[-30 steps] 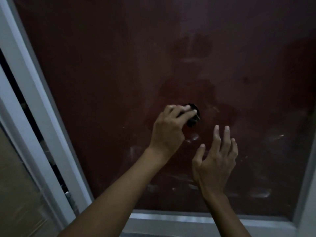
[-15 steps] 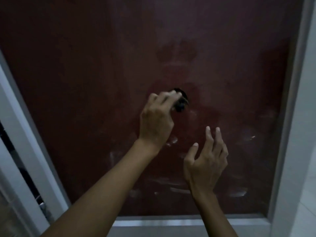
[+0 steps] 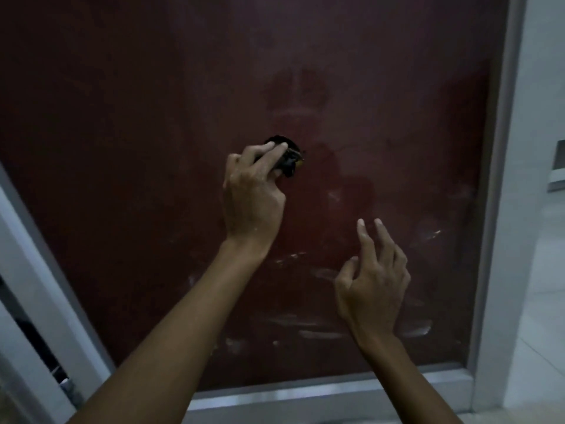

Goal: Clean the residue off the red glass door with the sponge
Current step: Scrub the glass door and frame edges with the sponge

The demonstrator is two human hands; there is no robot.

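Dim tiled corner, with the red glass door [image 3: 153,148] filling almost all of the view inside a pale metal frame [image 3: 305,393]. Nearest, below and to the right of the door's middle: right hand [image 3: 371,284] raised with fingers loosely spread and part-curled, holding nothing, close to the glass though whether touching cannot be told. Farther in, near the door's middle: left hand [image 3: 253,197] with fingers curled over a small dark sponge [image 3: 287,157], pressing it against the pane. Only the sponge's top and right edge showing past the fingertips, with a hint of yellow at one corner. Judged soft and light, likely wet, so easy to squash flat and prone to slipping out under a sideways scrub; best held bunched under the fingertips with the thumb behind, much as now. Glass judged stiff and smooth, slick where wet, and breakable, so firm but even pressure rather than a hard shove. Lower on the door, under both hands: pale streaks of residue [image 3: 318,333] smeared across, plus smaller flecks off to the right toward the frame. Upper part of the door hazy, with a faint reflection. Beyond the door's right edge: light wall tile and a small fitting [image 3: 556,169] on it.
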